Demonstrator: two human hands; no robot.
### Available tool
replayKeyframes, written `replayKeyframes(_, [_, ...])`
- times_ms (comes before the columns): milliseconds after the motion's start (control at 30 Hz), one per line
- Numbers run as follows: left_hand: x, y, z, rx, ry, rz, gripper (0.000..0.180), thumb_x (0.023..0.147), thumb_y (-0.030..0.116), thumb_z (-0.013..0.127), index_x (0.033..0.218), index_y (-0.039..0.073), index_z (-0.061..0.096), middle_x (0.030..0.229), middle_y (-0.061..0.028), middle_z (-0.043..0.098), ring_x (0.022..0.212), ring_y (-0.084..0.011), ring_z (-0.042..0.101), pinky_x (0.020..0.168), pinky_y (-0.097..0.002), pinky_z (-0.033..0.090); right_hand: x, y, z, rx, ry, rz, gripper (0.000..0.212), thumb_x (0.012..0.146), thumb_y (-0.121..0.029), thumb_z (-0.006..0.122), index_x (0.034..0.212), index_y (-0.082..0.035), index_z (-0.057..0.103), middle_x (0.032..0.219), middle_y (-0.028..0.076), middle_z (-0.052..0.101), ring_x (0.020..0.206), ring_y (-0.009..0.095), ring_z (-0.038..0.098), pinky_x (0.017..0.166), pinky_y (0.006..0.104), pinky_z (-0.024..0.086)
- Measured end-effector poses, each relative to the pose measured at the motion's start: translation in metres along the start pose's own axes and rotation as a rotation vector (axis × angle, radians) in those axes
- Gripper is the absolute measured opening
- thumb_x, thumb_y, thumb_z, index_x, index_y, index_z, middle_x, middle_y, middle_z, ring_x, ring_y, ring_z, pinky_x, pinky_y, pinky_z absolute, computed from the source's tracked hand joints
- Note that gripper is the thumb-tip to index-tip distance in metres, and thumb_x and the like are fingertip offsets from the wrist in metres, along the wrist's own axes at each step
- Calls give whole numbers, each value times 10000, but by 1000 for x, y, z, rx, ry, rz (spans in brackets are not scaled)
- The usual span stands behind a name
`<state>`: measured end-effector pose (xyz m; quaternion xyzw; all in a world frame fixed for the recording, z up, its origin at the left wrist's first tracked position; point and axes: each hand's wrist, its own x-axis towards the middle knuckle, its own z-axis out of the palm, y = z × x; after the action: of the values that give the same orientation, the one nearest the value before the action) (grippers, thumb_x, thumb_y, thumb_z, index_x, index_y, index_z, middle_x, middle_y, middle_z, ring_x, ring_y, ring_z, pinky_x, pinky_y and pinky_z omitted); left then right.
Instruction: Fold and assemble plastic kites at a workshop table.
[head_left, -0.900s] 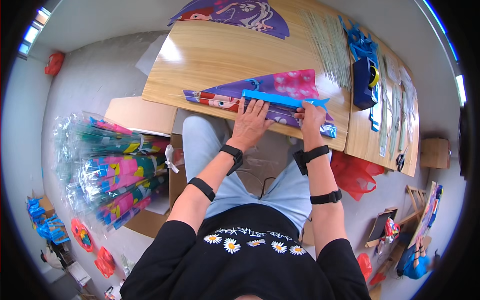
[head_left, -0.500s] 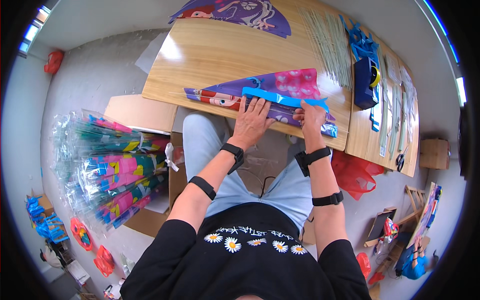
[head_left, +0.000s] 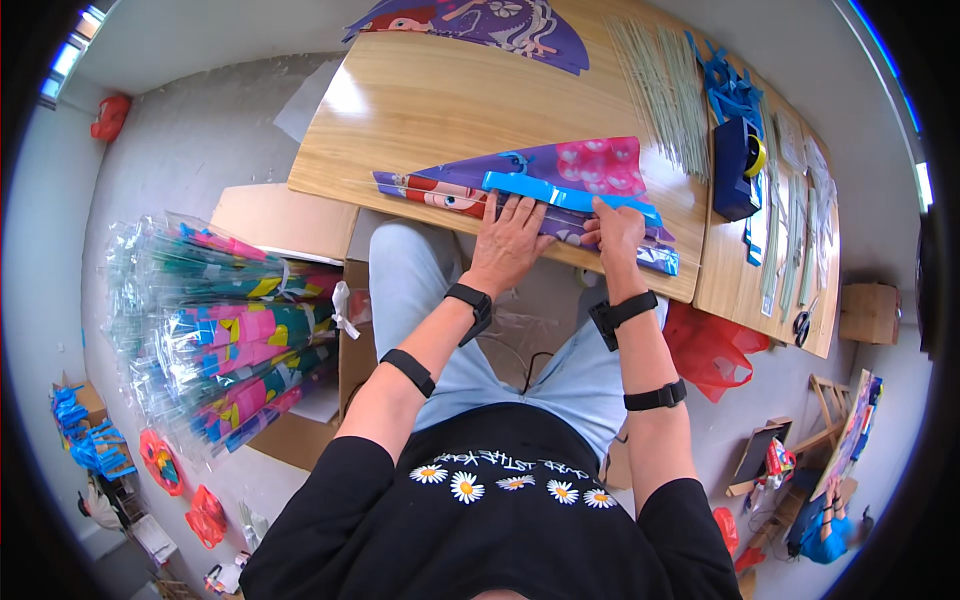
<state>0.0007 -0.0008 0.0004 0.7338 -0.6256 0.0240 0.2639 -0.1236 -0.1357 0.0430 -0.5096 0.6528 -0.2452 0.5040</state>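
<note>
A folded purple kite (head_left: 597, 165), printed with pink balls and a red-haired figure, lies along the near edge of the wooden table (head_left: 430, 110). Thin pale rods run along its near side. Across it lies a shiny bright blue strip (head_left: 528, 186). My left hand (head_left: 508, 243) is flat with fingers stretched out, the fingertips on the kite at the strip's lower edge. My right hand (head_left: 617, 235) is curled at the strip's right part, its fingers closed on the blue strip. The right fingertips are partly hidden by the hand.
Thin rods (head_left: 660, 95), a blue tape dispenser (head_left: 735, 170), blue strips (head_left: 727, 85) and scissors (head_left: 802, 326) lie to the right. More purple printed sheets (head_left: 500, 28) are at the far edge. Plastic-wrapped colourful bundles (head_left: 240, 335) rest beside a cardboard box (head_left: 285, 225) at left.
My right index finger has shifted slightly left and lies extended on the blue strip. The strip's right end lies flatter. My left hand stays in place.
</note>
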Motion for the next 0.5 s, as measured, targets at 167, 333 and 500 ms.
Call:
replayKeyframes(167, [1,1,-1,-13,-17,-3,612,888,362,655,1384,39,500,1445,-126,451,1388,-295,373,1182,-538,188,-2,-2,-8,-50,-79,23,389,886,-261,689,745,99,640,672,192,684,453,254,650,436,333,513])
replayKeyframes(333, [-1,-2,0,-6,5,5,613,889,362,654,1385,38,498,1443,-130,451,1380,-299,381,1179,-541,191,-20,-5,-18,-311,-160,-81,319,886,-271,690,803,37,673,669,162,679,474,250,641,473,380,502])
replayKeyframes(500, [1,0,-2,-7,-18,5,614,894,358,649,1393,38,486,1438,-131,452,1381,-300,379,1176,-540,195,-14,7,-14,-623,187,-819,176,836,-217,716,937,-73,704,830,105,681,757,285,653,682,443,491])
